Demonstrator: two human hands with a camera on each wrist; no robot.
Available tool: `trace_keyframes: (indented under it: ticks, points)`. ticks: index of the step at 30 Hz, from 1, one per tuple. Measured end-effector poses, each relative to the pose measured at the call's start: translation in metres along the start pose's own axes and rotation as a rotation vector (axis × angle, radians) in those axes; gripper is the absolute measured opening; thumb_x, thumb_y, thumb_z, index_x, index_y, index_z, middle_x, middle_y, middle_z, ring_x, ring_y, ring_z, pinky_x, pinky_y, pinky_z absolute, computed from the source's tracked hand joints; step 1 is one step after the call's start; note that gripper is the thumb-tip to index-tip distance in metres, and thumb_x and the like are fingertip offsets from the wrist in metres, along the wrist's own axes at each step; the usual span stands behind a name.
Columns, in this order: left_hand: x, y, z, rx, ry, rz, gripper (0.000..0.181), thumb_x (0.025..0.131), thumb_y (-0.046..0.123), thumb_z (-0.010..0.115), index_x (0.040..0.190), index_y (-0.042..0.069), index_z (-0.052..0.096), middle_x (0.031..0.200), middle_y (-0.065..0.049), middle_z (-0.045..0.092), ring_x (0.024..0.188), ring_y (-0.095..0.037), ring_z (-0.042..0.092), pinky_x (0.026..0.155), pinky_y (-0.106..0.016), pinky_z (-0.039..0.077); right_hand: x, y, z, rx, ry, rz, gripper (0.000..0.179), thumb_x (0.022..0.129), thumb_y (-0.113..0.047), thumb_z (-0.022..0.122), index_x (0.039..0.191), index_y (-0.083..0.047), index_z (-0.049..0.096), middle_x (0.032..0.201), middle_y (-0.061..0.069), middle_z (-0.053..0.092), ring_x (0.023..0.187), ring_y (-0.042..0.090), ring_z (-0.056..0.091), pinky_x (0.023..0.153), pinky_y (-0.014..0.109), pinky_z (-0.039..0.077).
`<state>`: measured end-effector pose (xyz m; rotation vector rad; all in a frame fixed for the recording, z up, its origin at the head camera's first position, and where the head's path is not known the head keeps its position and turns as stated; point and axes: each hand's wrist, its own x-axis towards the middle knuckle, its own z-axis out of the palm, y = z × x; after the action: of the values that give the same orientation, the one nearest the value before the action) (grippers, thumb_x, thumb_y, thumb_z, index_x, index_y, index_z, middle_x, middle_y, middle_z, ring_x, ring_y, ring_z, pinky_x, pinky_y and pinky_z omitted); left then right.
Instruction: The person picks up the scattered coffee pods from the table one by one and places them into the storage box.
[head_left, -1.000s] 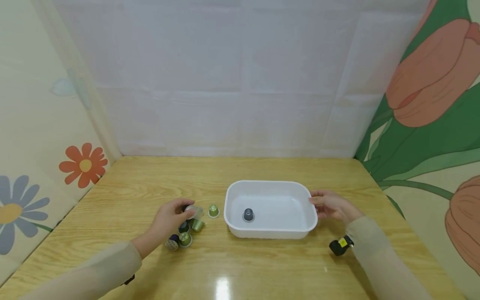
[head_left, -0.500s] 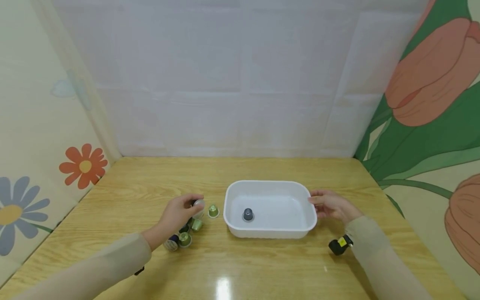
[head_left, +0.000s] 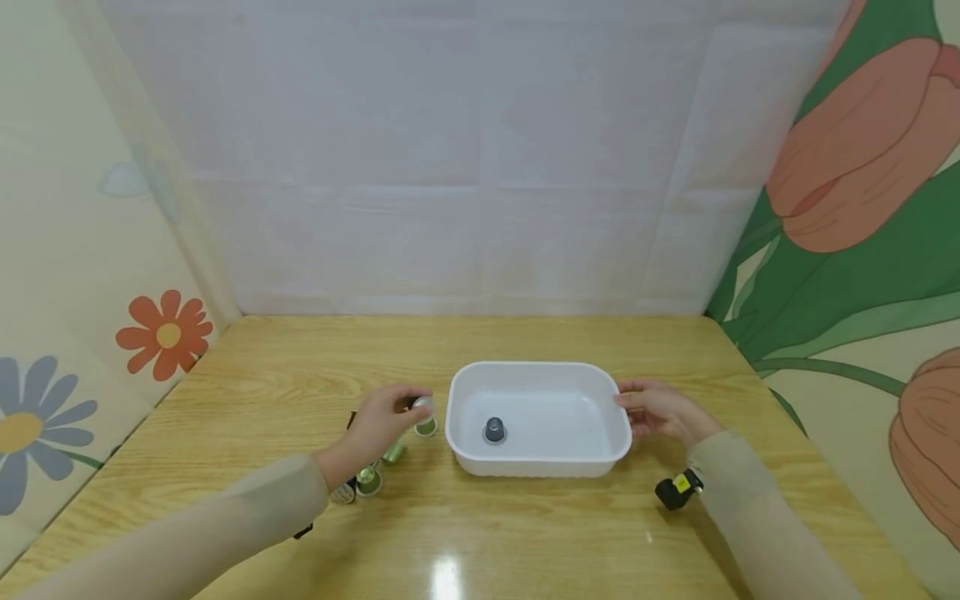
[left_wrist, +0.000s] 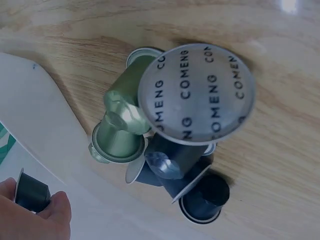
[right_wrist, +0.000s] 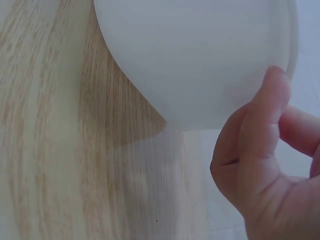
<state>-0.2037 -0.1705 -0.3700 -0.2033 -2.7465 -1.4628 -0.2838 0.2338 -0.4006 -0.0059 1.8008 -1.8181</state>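
The left hand (head_left: 381, 427) pinches a small, dark, cup-shaped capsule with a pale, silvery lid (left_wrist: 34, 192) between thumb and fingers, just off the left end of a white, oblong plastic tray with rounded corners (head_left: 540, 468). The right hand (head_left: 663, 410) grips the tray's right end at the rim, so the two hands are well apart.

Inside the tray, near its front left corner, a dark grey capsule (head_left: 494, 430) stands rim down. A shiny green capsule (head_left: 426, 428) stands on the tabletop just beside the tray's left end; in the head view the held capsule covers its top, and whether they touch cannot be told.

Partly hidden by the left hand, a loose cluster lies on the left half of the light wood-grain tabletop (head_left: 540, 542). It includes a green capsule lying tilted (left_wrist: 125, 95), a capsule whose pale lid, printed COMENG (left_wrist: 196, 92), faces the wrist camera, and a dark, nearly black capsule (left_wrist: 207, 195).

A black device with a yellow mark (head_left: 675, 492) sits at the right beige sleeve (head_left: 757, 508). Plain white cloth (head_left: 465, 167) hangs behind the tabletop's back edge; tulip-patterned cloth (head_left: 847, 275) rises along its right edge.
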Motion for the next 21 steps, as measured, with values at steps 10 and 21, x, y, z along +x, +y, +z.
trace_keyframes:
  ticks: [10, 21]
  points:
    - [0.011, 0.003, 0.012, -0.006, 0.000, -0.009, 0.029, 0.095, 0.007, 0.068, 0.120, -0.007, 0.066, 0.120, -0.022, 0.068, 0.109, -0.034, 0.066, 0.089, -0.039, 0.059, 0.001, 0.001, -0.001, -0.004, 0.013, 0.006, 0.013, 0.102, -0.004, 0.050, 0.113, -0.005, 0.055, 0.083, -0.001, 0.063, 0.073, 0.010, 0.062, 0.064, 0.024, 0.059]
    - [0.023, 0.005, 0.023, -0.036, -0.014, -0.031, 0.029, 0.095, 0.008, 0.069, 0.121, -0.004, 0.068, 0.127, -0.019, 0.067, 0.118, -0.036, 0.062, 0.100, -0.045, 0.053, 0.002, 0.001, 0.000, -0.005, 0.022, 0.011, 0.014, 0.101, -0.004, 0.051, 0.115, -0.004, 0.054, 0.085, 0.000, 0.062, 0.074, 0.010, 0.062, 0.065, 0.025, 0.059]
